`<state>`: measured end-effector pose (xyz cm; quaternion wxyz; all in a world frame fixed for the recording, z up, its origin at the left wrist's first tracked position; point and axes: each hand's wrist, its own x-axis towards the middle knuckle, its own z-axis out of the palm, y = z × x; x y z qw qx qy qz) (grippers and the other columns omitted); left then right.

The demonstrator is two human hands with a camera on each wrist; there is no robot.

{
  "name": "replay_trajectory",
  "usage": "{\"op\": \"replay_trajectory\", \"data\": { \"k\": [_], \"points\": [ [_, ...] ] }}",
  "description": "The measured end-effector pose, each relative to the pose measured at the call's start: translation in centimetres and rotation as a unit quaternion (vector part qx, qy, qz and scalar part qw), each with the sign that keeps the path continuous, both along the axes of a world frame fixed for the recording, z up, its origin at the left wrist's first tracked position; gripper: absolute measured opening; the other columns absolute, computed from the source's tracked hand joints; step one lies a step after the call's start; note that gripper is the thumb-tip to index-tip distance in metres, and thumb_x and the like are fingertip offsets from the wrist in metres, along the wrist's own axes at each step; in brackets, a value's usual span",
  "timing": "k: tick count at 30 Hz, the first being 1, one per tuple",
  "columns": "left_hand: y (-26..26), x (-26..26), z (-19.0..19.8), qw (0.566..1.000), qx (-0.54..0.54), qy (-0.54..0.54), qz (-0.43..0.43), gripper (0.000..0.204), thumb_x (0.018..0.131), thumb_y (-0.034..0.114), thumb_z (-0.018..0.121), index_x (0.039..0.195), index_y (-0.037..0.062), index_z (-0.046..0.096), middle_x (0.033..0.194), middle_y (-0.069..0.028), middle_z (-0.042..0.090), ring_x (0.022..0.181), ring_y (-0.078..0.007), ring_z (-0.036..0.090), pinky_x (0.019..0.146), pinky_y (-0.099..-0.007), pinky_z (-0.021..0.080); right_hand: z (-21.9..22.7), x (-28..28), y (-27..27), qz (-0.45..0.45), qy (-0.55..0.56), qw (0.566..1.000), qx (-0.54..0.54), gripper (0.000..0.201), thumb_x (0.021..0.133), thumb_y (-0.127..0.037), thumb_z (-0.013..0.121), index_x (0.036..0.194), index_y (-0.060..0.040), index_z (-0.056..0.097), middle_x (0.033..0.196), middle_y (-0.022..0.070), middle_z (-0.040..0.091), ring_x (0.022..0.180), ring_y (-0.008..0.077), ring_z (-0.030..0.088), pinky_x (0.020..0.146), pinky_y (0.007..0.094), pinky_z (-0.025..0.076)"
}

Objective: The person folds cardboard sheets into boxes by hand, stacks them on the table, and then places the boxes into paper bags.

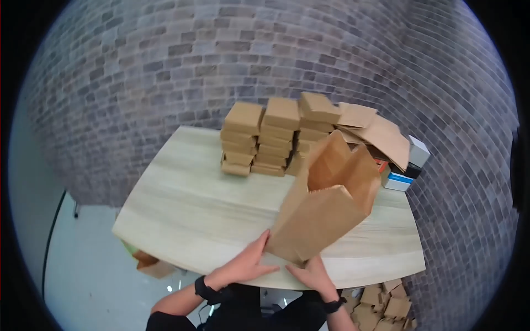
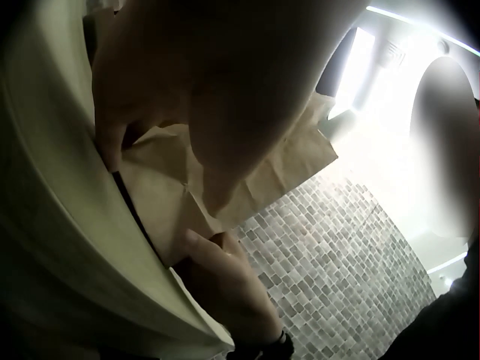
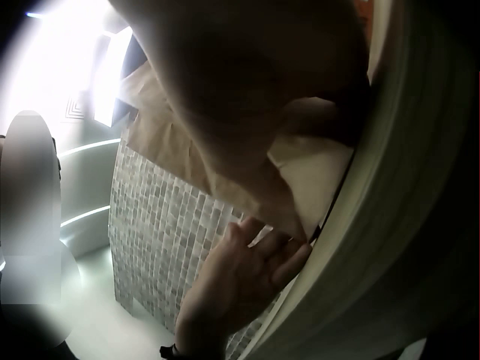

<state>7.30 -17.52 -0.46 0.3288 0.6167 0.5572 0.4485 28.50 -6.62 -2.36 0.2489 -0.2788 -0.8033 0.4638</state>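
Note:
A tall brown paper bag (image 1: 317,220) leans over the front of the table, its jagged mouth open at the top. My left hand (image 1: 243,267) touches its lower left corner, index finger along the side and thumb spread away. At the lower right, my right hand (image 1: 316,274) grips the bottom, its fingers partly behind the paper. In the left wrist view, the right hand (image 2: 229,281) has its thumb on the folded base (image 2: 154,199) of the bag. The right wrist view shows the left hand (image 3: 240,281) with slightly bent fingers at the base edge.
Stacks of folded brown bags (image 1: 241,135) stand along the back of the table (image 1: 182,193), flat brown sheets (image 1: 381,135) and small boxes (image 1: 397,181) at back right. Below are a bag (image 1: 154,267) at left and a brown pile (image 1: 386,309) at right.

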Motion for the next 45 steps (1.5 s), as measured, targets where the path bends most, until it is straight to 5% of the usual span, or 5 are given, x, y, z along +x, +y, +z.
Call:
{"op": "replay_trajectory", "data": {
  "k": [12,22,27,39,45],
  "points": [
    [-12.3,-12.2,2.3,0.924,-0.095,0.064,0.364,0.04,0.083,0.013,0.067,0.119,-0.0027,0.059,0.107,-0.0217,0.068,0.096,-0.0342,0.067,0.084,-0.0402,0.052,0.3,-20.8,-7.5,0.159,0.08,0.977,0.117,0.081,0.076,0.005,0.057,0.146,0.0107,0.015,0.142,0.0348,0.033,0.135,0.0467,0.035,0.114,0.0447,0.031],
    [-5.9,-35.0,-4.3,0.823,-0.041,0.29,0.487,0.024,0.082,0.016,0.062,0.085,-0.0068,0.067,0.084,-0.0294,0.066,0.084,-0.0455,0.065,0.074,-0.0487,0.052,-4.4,-37.4,-2.5,0.167,0.149,0.972,0.073,0.071,0.084,0.002,0.057,0.146,0.0057,0.022,0.141,0.0307,0.037,0.13,0.0395,0.045,0.11,0.0407,0.039],
    [-0.5,-41.8,-4.3,0.792,0.0,0.338,0.509,0.024,0.08,0.019,0.062,0.082,-0.003,0.069,0.083,-0.0286,0.065,0.085,-0.0472,0.063,0.075,-0.0517,0.051,-4.8,-31.7,2.3,0.191,0.197,0.904,-0.329,0.03,0.097,-0.002,0.049,0.126,0.0066,0.049,0.116,0.017,0.062,0.109,0.0226,0.063,0.099,0.0328,0.05],
    [1.9,-45.4,-8.0,0.797,0.072,0.186,0.57,0.029,0.081,0.003,0.059,0.109,-0.0005,0.066,0.096,-0.0165,0.071,0.09,-0.0278,0.069,0.083,-0.0343,0.052,5.6,-6.5,17.9,-0.117,0.054,0.989,0.076,0.02,0.094,-0.012,0.055,0.104,-0.0009,0.068,0.088,0.008,0.07,0.086,0.0143,0.066,0.08,0.0307,0.052],
    [2.2,-43.0,-7.9,0.761,0.123,0.089,0.63,0.02,0.088,0.007,0.057,0.104,0.0001,0.066,0.094,-0.0139,0.071,0.087,-0.0254,0.068,0.081,-0.0348,0.051,20.2,4.3,30.1,-0.546,0.001,0.722,0.426,0.033,0.086,-0.027,0.057,0.102,0.0008,0.067,0.092,0.0207,0.07,0.078,0.0257,0.069,0.073,0.0372,0.053]
  ]
}}
